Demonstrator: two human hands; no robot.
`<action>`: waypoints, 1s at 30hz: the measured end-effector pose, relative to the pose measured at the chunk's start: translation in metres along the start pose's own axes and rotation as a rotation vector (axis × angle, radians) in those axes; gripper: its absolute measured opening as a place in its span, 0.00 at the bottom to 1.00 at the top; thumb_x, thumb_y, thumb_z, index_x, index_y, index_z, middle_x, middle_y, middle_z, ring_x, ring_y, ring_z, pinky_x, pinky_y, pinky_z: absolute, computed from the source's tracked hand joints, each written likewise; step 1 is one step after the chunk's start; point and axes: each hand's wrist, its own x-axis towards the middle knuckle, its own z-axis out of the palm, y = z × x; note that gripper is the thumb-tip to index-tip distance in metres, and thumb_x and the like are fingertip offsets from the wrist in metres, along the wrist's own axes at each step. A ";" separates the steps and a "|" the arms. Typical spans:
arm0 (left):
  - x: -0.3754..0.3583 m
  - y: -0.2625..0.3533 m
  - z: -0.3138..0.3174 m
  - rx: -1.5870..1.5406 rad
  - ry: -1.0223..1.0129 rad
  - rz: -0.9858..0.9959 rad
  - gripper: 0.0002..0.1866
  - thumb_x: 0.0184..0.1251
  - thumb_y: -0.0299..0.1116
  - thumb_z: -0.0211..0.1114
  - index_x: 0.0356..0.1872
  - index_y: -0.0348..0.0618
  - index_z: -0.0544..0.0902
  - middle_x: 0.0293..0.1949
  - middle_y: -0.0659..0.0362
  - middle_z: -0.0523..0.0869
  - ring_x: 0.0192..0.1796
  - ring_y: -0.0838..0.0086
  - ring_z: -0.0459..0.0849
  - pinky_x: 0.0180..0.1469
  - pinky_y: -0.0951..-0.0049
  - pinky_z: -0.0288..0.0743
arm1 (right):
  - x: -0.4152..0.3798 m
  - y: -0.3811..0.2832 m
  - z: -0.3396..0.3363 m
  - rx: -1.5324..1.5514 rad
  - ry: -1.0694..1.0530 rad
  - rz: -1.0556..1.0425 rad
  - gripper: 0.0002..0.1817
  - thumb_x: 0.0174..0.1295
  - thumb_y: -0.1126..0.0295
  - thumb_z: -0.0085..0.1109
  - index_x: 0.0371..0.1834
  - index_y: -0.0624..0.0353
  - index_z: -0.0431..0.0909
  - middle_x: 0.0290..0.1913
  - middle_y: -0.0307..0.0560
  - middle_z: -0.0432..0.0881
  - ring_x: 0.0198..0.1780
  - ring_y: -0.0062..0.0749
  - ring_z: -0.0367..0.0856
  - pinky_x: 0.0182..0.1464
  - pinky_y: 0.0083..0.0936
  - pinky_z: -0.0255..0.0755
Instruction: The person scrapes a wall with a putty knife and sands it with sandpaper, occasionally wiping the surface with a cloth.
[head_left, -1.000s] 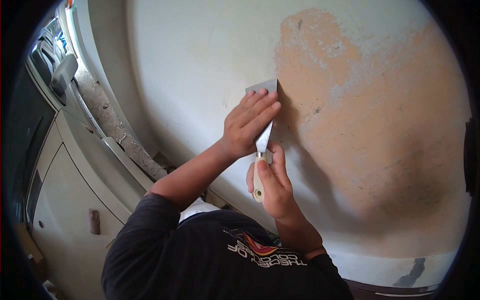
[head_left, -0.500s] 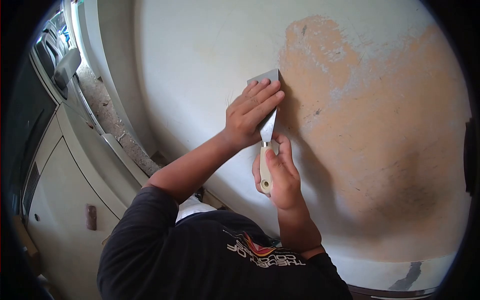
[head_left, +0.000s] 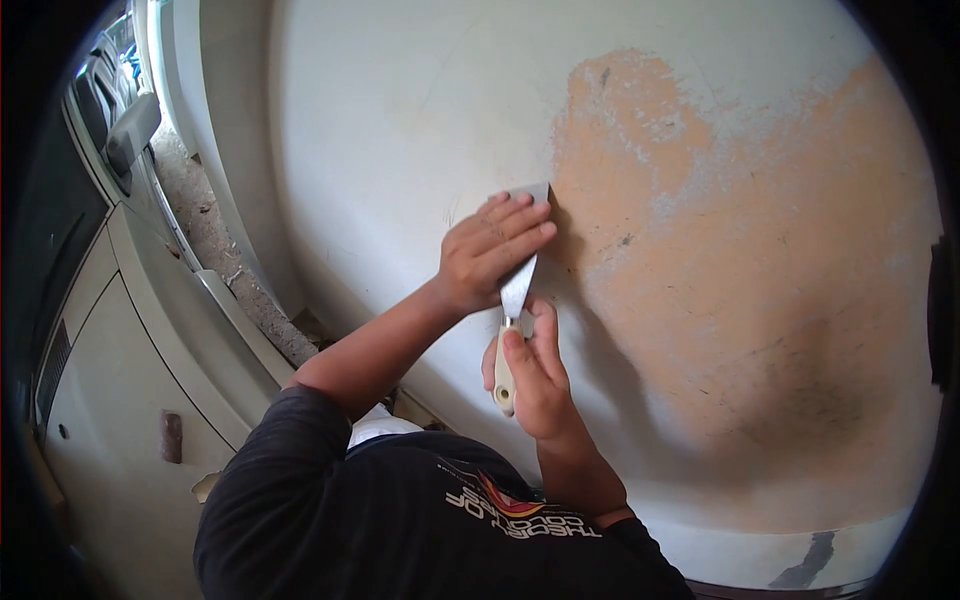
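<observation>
My right hand (head_left: 541, 390) is closed around the pale handle of a putty knife (head_left: 515, 290), thumb along its top. Higher up, my left hand (head_left: 490, 255) lies with straight fingers flat over the metal blade, so most of the blade is hidden. The blade's far edge lies against a white panel (head_left: 380, 130), just left of a rough, peach-coloured patch (head_left: 760, 260) with scratches and grey marks.
At the left stands a beige vehicle (head_left: 130, 400) with a side mirror (head_left: 132, 130) and a brown mark on its body. Rough ground (head_left: 210, 220) shows between it and the panel. A dark grey mark (head_left: 805, 562) is on the panel's lower right.
The putty knife and both hands have slid down the panel toward my body, slightly left. My grip is the same. The whole view has shifted a little too.
</observation>
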 end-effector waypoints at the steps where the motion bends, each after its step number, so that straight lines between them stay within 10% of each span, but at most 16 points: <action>1: 0.004 -0.002 0.000 0.033 0.017 0.014 0.19 0.60 0.35 0.72 0.53 0.43 0.88 0.57 0.50 0.88 0.60 0.57 0.86 0.68 0.57 0.75 | 0.004 -0.009 0.000 -0.003 -0.008 0.032 0.23 0.82 0.60 0.35 0.72 0.62 0.50 0.24 0.44 0.76 0.20 0.18 0.65 0.25 0.16 0.61; 14: -0.003 -0.007 -0.005 0.099 -0.097 0.115 0.17 0.61 0.33 0.72 0.51 0.41 0.88 0.55 0.46 0.88 0.60 0.53 0.86 0.67 0.54 0.76 | 0.004 0.007 -0.011 -0.015 -0.009 -0.027 0.23 0.82 0.59 0.36 0.73 0.59 0.53 0.24 0.42 0.75 0.17 0.15 0.61 0.20 0.15 0.56; 17: 0.016 -0.010 -0.006 0.079 -0.048 0.091 0.18 0.60 0.33 0.72 0.51 0.40 0.88 0.55 0.46 0.88 0.61 0.53 0.86 0.67 0.53 0.75 | 0.010 -0.001 -0.010 0.071 -0.028 0.020 0.20 0.82 0.65 0.39 0.69 0.64 0.55 0.34 0.41 0.72 0.28 0.20 0.71 0.33 0.19 0.65; 25: -0.004 -0.002 -0.012 0.131 -0.106 0.040 0.18 0.59 0.28 0.71 0.52 0.48 0.89 0.57 0.54 0.88 0.62 0.60 0.86 0.68 0.59 0.76 | 0.005 0.017 -0.008 0.005 -0.026 -0.035 0.23 0.82 0.59 0.37 0.72 0.60 0.53 0.24 0.42 0.75 0.17 0.15 0.62 0.20 0.15 0.56; 30: 0.066 0.021 -0.059 0.281 -0.527 0.096 0.26 0.53 0.30 0.77 0.57 0.52 0.86 0.58 0.59 0.88 0.63 0.59 0.85 0.63 0.60 0.81 | 0.004 -0.005 -0.018 0.129 -0.001 0.044 0.19 0.82 0.65 0.41 0.69 0.63 0.57 0.33 0.39 0.72 0.27 0.19 0.71 0.30 0.19 0.63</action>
